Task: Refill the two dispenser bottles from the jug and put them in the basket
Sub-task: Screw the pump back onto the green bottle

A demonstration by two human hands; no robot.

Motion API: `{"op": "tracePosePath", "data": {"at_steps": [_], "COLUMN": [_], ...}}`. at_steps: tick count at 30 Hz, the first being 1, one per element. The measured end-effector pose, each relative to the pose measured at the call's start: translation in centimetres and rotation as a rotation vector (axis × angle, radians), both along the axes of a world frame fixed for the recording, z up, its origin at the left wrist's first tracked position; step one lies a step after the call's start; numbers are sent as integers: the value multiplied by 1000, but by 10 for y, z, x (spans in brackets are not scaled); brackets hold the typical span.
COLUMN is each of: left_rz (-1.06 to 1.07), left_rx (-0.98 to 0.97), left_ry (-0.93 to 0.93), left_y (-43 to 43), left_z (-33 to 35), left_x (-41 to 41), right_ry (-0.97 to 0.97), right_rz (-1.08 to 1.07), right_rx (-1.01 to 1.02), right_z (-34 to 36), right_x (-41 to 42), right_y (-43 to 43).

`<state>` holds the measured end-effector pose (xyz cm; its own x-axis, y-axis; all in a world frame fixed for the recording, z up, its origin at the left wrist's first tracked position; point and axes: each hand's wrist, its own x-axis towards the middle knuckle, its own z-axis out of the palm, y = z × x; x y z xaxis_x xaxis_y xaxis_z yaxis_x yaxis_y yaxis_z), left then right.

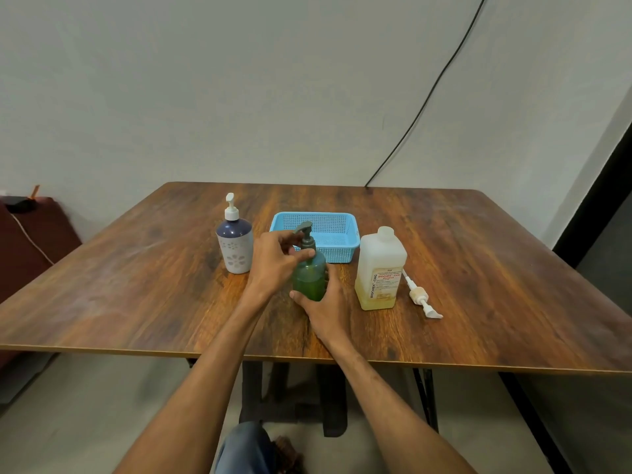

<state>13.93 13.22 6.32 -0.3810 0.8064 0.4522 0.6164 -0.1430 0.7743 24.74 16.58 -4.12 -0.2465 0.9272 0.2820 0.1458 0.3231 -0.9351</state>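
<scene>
The head camera looked down on a wood-grain tabletop [478,254]. Near its middle stood a translucent green plastic dispenser bottle [309,277] with a dark pump, holding green liquid in its lower part. The right hand [326,311] wrapped the bottle's base, its grip pressed around the body. The left hand [273,260] had its fingers [302,254] pinching the collar of the pump, so the cap was being turned; whether off or on could not be told.

Toward the left edge stood a navy-and-white flowered dispenser bottle [235,246], its white pump in place, untouched. Behind the green bottle, toward the far edge, sat a light blue perforated plastic basket [337,230] with nothing in it. To the right stood a squat translucent white jug [379,271] with a printed label and yellowish liquid low inside, its neck open. Its white pump head [421,297] lay on the tabletop just beside it.

As a judgement, the task was early: neither bottle was in the basket, and the flowered one remained to be opened and filled.
</scene>
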Motion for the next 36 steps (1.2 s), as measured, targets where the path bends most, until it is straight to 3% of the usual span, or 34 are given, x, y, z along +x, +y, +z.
{"op": "tracePosePath", "data": {"at_steps": [6,11,16,22,26,29,33,36], "left_rz": [-208,84,216,25,-226,-182,97,124], "left_rx": [-111,141,210,59,-11,36,193,223], "left_ry": [-187,-317,-223,-141,-289,-400,-171,-119], "left_y": [-1,-5,1,4,3,3,7,9], "left_z": [-4,-16,-27,-30,-33,-34,-35,-30], "left_x": [-12,9,25,3,-5,4,13,11], "right_ry": [3,13,4,17,4,-3,-9,1], "right_rz": [1,3,-16,-17,-25,-29,-45,-35], "right_rx": [-8,-12,-12,-13,-7,-2,-3,-8], "right_z": [0,2,0,-1,-1,1,3,2], "right_x": [-2,-1,-1,-2,-2,-2,-1,0], "right_y": [-1,-2,-2,0,0,-1,-1,-1]}}
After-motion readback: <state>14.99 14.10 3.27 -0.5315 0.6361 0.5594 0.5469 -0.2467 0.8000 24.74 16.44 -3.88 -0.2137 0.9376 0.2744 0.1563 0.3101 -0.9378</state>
